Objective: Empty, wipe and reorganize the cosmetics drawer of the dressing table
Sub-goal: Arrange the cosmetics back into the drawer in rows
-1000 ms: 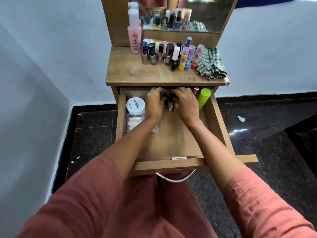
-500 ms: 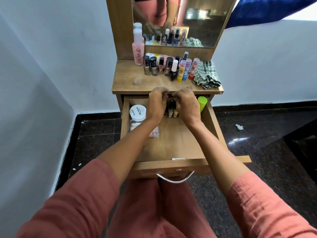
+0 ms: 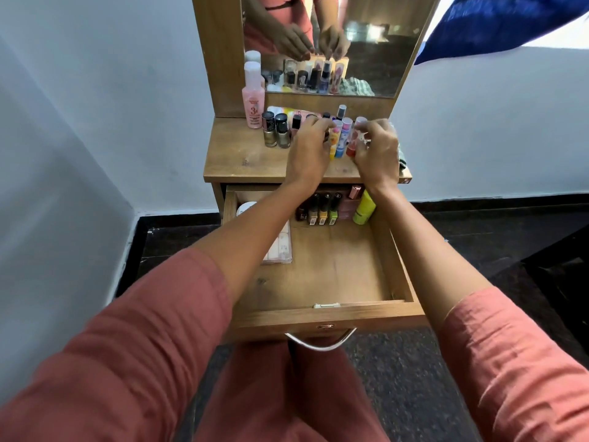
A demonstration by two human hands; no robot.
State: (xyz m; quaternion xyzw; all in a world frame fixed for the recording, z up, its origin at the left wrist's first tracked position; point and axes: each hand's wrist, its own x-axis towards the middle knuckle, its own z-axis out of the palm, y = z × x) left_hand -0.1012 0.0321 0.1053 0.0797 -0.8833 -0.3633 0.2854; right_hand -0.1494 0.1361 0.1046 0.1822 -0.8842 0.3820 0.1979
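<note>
Hovering among tabletop bottles (image 3: 276,133); left hand (image 3: 310,149) curled, grasp unclear; right hand (image 3: 379,153) pinching red tube (image 3: 352,145)

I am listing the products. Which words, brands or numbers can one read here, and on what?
"3": on the pink bottle.
Its smaller print: too blurred to read.
Labels on the nail polish bottles in the drawer: too small to read.

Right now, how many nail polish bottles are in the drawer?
4, in a row at the back of the drawer: dark, tan, yellow, green, left to right. The left forearm may hide more.
</note>
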